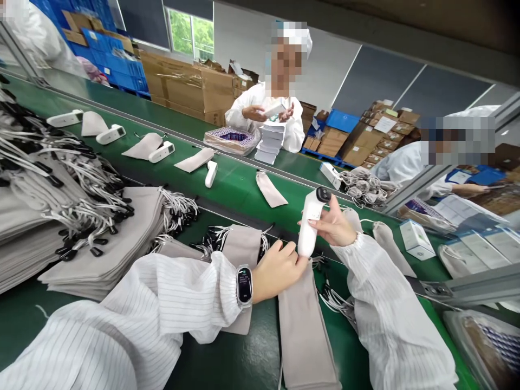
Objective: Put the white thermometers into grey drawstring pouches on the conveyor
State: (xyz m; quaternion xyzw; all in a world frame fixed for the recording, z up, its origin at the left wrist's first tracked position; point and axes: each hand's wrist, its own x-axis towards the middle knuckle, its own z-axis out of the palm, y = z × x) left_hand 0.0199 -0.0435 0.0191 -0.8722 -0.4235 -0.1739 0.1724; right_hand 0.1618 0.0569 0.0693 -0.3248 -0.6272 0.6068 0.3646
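Green conveyor belt (pixel 235 181) runs slantwise across the packing line in front of us, with stacked brown cartons (pixel 190 89) and blue crates (pixel 117 65) behind it. Our left hand (pixel 278 269), with a smartwatch (pixel 244 285) on its wrist, is curled with fingers pressed together, pinching the mouth of a grey drawstring pouch (pixel 304 330) that lies lengthwise on the green worktable (pixel 227 360) below us. Our right hand (pixel 335 223) grips a white handheld device (pixel 310 222) with a dark round head, thumb and fingers closed around its upper body, holding it upright. The device's lower end sits right at the pouch opening, touching our left fingers (we cannot tell whether the tip is already inside the fabric).

To our left, a big stack of grey pouches (pixel 101 244) with white cords and black toggles lies on the worktable, and a second pouch pile (pixel 28 216) sits further left. On the belt we see 4 more white devices (pixel 161 152), each lying beside a flat grey pouch (pixel 143 146), and 1 pouch (pixel 271 189) alone nearer to us.

Across the belt a co-worker in white (pixel 266 111) holds a small white box above a stack of white boxes (pixel 271 142), next to a patterned tray (pixel 231 138). Right of us, another person (pixel 410 162) leans over the line, near printed product boxes (pixel 416 238) and a heap of filled pouches (pixel 363 187).
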